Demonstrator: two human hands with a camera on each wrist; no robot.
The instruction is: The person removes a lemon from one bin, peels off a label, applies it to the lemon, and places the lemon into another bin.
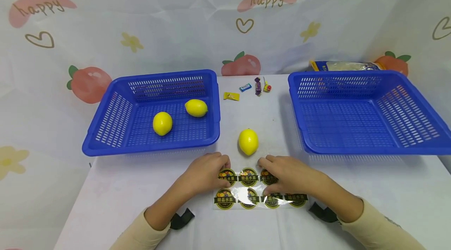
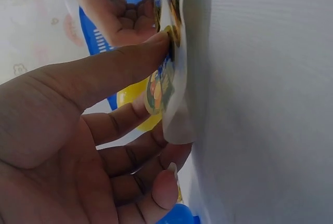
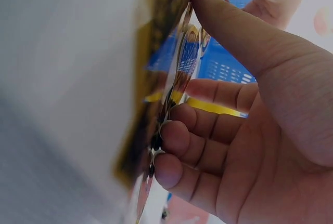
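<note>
Head view shows both hands on the glossy sheet of round fruit stickers [image 1: 258,192] lying on the white tabletop [image 1: 370,195], left grip [image 1: 208,173] pinching its near edge, right grip [image 1: 287,173] curling onto a sticker, the loose yellow lemon [image 1: 248,142] just beyond them; judged step: peeling a sticker, which next calls for lifting its rim cleanly.

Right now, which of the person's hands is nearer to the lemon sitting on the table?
Right, narrowly. The right hand has its fingertips just below and right of the lemon; the left hand sits a little farther, below and left. Both rest on the sticker sheet.
</note>
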